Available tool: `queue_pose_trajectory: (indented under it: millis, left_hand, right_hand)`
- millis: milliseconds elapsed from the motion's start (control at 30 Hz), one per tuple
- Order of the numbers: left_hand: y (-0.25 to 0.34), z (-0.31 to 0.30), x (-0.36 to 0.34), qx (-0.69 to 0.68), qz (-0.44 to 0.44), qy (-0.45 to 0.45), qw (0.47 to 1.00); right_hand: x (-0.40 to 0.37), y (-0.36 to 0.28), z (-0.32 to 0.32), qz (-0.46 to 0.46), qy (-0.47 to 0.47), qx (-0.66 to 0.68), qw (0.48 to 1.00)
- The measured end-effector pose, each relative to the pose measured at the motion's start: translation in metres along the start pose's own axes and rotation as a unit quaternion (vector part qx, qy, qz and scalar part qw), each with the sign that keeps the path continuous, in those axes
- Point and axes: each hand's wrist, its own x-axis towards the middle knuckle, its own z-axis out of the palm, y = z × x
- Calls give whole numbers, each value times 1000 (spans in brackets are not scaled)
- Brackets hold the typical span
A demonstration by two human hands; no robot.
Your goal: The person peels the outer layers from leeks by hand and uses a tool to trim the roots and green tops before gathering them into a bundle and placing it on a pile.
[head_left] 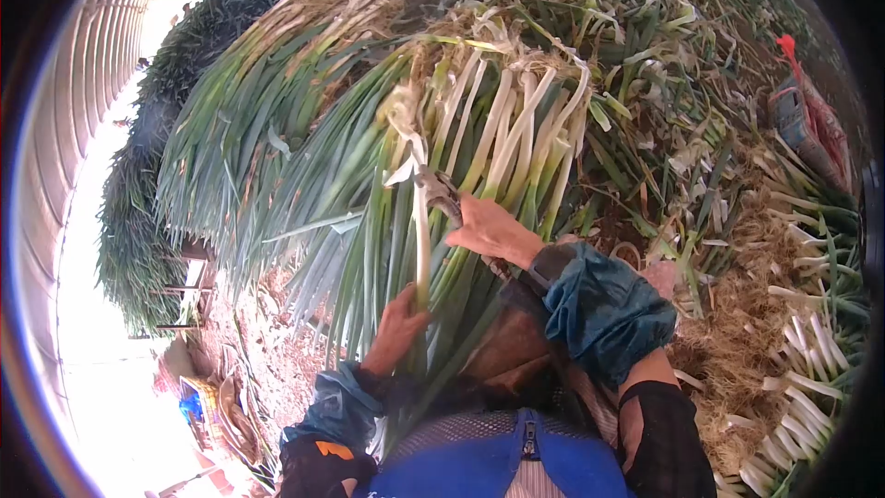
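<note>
White stalk [421,244] ran near to far, left hand [396,327] clamped around its near part, right hand [493,229], fingers closed around a tool [441,194], just to its right.

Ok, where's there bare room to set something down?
Nothing clearly; perhaps the pale patch left of the yellow crate, though glare hides detail. Crowded: ahead, heaped leafy stalks; at right, cut roots and trimmed stalks.
</note>
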Motion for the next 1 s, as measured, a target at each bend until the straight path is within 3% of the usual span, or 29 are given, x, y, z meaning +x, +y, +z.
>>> queue_pose_trajectory:
  millis: [100, 200, 267, 333, 400, 433, 533, 600, 700, 833, 933, 967, 1000]
  left_hand:
    - [-4, 2, 3, -45, 33, 43, 998]
    - [15, -6, 41, 14, 117, 68, 991]
    - [14, 1, 95, -71, 219, 39, 972]
    - [20, 12, 134, -3, 176, -6, 984]
    - [41, 29, 147, 123, 233, -11, 965]
    - [51, 32, 141, 74, 282, 12, 956]
    - [13, -5, 184, 200, 357, 166, 897]
    - [-4, -33, 208, 282, 270, 317, 864]
    - [-20, -59, 232, 350, 161, 316, 867]
    - [-16, -67, 242, 372, 79, 237, 894]
    - [-36, -91, 258, 302, 79, 131, 941]
    - [-46, -93, 260, 341, 126, 140, 921]
    - [-46, -93, 251, 247, 108, 109, 957]
  right_hand:
    - [-9, -9, -2, -24, 19, -12, 999]
    - [-26, -22, -12, -14, 65, -62, 996]
    - [-38, -36, -24, 10, 46, -69, 997]
    - [-38, -28, -21, 52, 61, -83, 993]
    - [-25, 2, -28, 108, 119, -115, 980]
    - [-23, 8, -33, 128, 136, -129, 974]
    - [-29, -10, -37, 145, 76, -116, 980]
    - [-28, -11, -27, 121, 62, -105, 985]
    - [-26, -7, -15, 82, 60, -83, 991]
    - [-28, -12, -8, 78, 29, -70, 994]
    - [-30, -17, -2, 55, 13, -55, 997]
    - [-32, -18, 1, 45, 11, -51, 998]
    - [-34, -20, 2, 45, -7, -35, 998]
